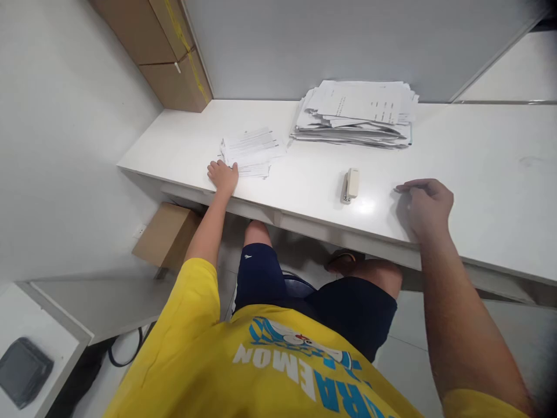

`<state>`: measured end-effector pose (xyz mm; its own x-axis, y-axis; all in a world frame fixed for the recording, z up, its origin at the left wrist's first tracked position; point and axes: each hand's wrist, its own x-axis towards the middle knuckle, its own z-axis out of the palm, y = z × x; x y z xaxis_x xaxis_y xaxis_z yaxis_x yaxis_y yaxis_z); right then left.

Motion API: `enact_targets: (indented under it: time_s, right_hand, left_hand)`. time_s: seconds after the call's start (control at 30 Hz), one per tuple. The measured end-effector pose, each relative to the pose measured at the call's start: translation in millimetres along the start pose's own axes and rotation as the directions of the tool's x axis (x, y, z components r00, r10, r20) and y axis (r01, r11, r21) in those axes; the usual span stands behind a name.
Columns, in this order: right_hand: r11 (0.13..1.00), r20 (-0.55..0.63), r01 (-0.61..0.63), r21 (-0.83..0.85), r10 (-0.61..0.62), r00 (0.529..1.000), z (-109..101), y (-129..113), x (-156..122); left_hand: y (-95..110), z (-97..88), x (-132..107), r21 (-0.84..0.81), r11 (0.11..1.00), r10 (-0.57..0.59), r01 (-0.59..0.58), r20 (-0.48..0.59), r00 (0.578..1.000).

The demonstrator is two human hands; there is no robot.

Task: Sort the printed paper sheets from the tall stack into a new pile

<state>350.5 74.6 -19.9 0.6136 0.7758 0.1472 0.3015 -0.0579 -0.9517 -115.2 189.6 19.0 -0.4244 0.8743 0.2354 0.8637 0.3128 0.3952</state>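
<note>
My left hand (223,176) lies on the white desk at the near left corner of a small spread of printed paper slips (253,150). Its thumb is apart from the fingers and touches the slips' edge. Over the desk to the right, my right hand (429,203) has its fingers pressed together, pointing left with the tips down near the surface. Whatever they may hold is too small to make out. Between both hands, closer to the right one, a cream stapler (352,183) stands on the desk, touched by neither hand.
A thick, uneven stack of printed paper (361,113) sits against the grey partition (313,46). Cardboard boxes (178,81) fill the desk's far left corner. Another cardboard box (167,235) is below the desk at left. The white desk's (487,174) front edge runs above my knees.
</note>
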Motion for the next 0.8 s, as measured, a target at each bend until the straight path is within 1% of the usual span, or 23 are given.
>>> enact_targets:
  time_s: [0.03, 0.1, 0.17, 0.23, 0.37, 0.57, 0.63, 0.7, 0.77, 0.8]
  right_hand:
    - [1.000, -0.007, -0.004, 0.025, 0.004, 1.000, 0, 0, 0]
    - [0.997, -0.013, -0.001, 0.081, 0.002, 1.000, 0, 1, 0]
    - [0.995, -0.009, 0.007, 0.099, -0.006, 1.000, 0, 0, -1]
    - [0.994, -0.009, 0.013, 0.111, -0.012, 1.000, -1, -1, -2]
    - [0.996, 0.003, 0.007, 0.093, -0.007, 1.000, -1, -6, -3]
    - [0.997, 0.029, 0.008, 0.078, -0.011, 1.000, 0, -2, -2]
    - [0.996, 0.032, 0.012, 0.088, -0.014, 0.999, 0, 0, -1]
    - [0.995, 0.042, 0.014, 0.101, -0.018, 0.999, 0, 1, -1]
    - [0.994, 0.053, 0.011, 0.105, -0.016, 0.998, -1, 1, -1]
    - [0.995, 0.058, 0.005, 0.102, -0.011, 0.998, -1, 0, -1]
  left_hand:
    - [-3, -3.0, 0, 0.021, 1.000, -0.018, 0.018, 0.000, 1.000]
    - [-2, -5.4, 0, 0.037, 0.998, -0.057, 0.057, 0.013, 0.998]
    - [2, -4.4, 2, 0.014, 0.996, -0.087, 0.087, 0.030, 0.996]
    - [5, -2.2, 6, -0.010, 0.995, -0.100, 0.100, 0.020, 0.995]
    - [4, -0.1, 11, -0.044, 0.997, -0.060, 0.058, -0.051, 0.997]
    - [1, -0.4, 10, -0.135, 0.991, -0.013, 0.001, -0.092, 0.996]
    - [2, 0.0, 11, -0.200, 0.979, 0.011, -0.031, -0.102, 0.995]
    - [3, 0.5, 13, -0.324, 0.942, 0.053, -0.090, -0.122, 0.991]
    - [6, 0.5, 13, -0.492, 0.856, 0.094, -0.160, -0.155, 0.983]
    - [8, 0.0, 12, -0.584, 0.792, 0.094, -0.178, -0.171, 0.981]
